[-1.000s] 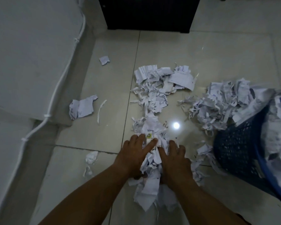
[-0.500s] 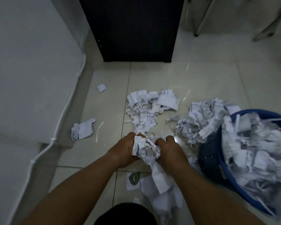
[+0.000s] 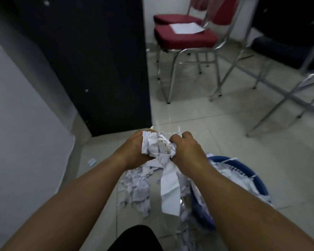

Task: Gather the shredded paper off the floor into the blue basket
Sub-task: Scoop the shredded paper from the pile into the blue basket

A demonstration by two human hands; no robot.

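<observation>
The pale tiled floor (image 3: 225,134) runs past a black cabinet (image 3: 98,60) to red chrome-legged chairs (image 3: 187,38). The blue basket (image 3: 250,171) sits low on the right under the right forearm, heaped with shreds. Loose shredded paper (image 3: 136,187) litters the floor just beside it. Above that, the left hand (image 3: 132,151) and right hand (image 3: 187,149) hold a paper wad (image 3: 158,147) between them, fingers curled around it; its print is too blurred to read. A white sheet (image 3: 187,27) lies on one chair seat. One scrap (image 3: 91,161) lies apart at the left.
</observation>
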